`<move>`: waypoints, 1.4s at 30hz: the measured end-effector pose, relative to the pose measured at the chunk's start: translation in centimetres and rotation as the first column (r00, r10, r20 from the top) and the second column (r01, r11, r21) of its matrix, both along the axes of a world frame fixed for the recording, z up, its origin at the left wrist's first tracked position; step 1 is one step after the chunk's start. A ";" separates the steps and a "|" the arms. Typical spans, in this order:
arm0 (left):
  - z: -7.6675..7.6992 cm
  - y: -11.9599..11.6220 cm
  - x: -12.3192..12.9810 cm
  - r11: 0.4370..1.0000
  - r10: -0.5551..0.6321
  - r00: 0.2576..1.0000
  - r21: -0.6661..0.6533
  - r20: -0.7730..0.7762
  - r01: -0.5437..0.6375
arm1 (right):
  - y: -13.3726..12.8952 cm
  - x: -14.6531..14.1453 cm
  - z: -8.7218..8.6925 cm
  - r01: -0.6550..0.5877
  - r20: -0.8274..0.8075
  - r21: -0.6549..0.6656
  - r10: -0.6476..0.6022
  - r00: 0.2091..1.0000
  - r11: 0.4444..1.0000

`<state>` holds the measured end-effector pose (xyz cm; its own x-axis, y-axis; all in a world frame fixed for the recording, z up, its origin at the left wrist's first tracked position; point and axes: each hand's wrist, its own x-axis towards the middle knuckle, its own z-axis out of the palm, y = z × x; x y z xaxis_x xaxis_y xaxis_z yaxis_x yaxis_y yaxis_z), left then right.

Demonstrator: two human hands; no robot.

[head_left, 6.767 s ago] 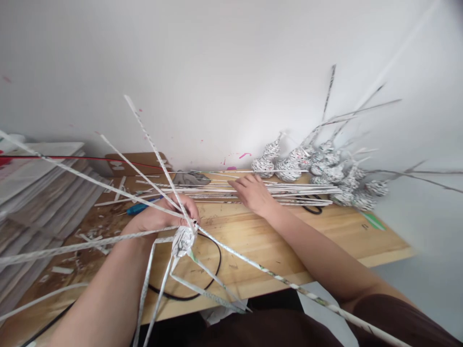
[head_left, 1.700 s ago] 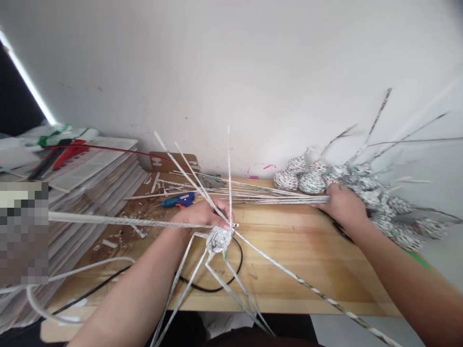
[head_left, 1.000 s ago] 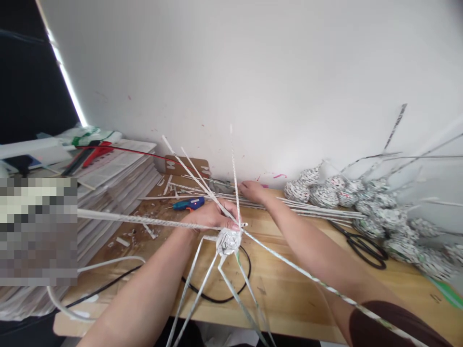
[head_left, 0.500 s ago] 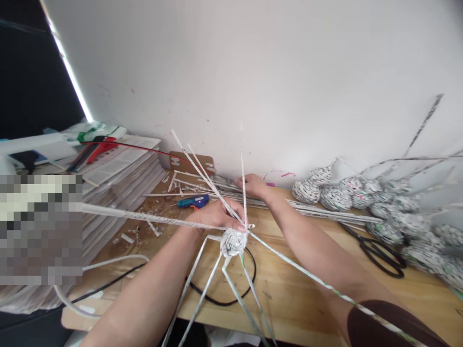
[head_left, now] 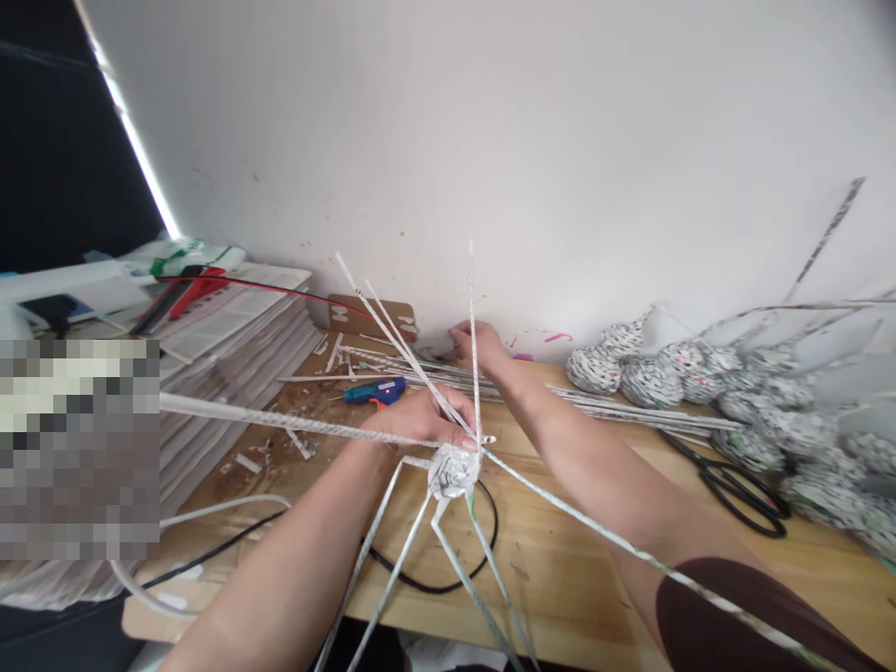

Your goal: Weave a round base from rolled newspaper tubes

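Observation:
My left hand is closed on a small woven paper piece made of rolled newspaper. Long paper strips stick out of it upward, to the left, to the right and down toward me. Stretched toward the wall, my right hand is above the far part of a bundle of rolled paper tubes. Its fingers are bent together, and I cannot make out what is between them.
A blue glue gun lies left of the tubes. Black-handled scissors and several woven paper balls are on the right. Stacked newspapers stand left, beside paper scraps. A black cable loops on the table.
My right hand has risen slightly toward the wall, off the tubes, and its fingers have drawn together. The left hand and the woven piece stay nearly in place.

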<state>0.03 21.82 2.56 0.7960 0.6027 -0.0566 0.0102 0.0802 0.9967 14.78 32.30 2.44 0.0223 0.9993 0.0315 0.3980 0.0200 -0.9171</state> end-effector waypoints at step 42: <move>-0.2 0.1 0.2 1.000 -0.022 0.999 0.009 0.026 0.021 | -2.5 8.8 -1.7 -0.060 0.737 0.193 -0.105 0.668 0.979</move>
<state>0.20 21.91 2.32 0.8100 0.5857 -0.0304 -0.0146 0.0720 0.9973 23.59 29.80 0.74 -0.0685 0.9708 0.2301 0.9450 0.1371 -0.2970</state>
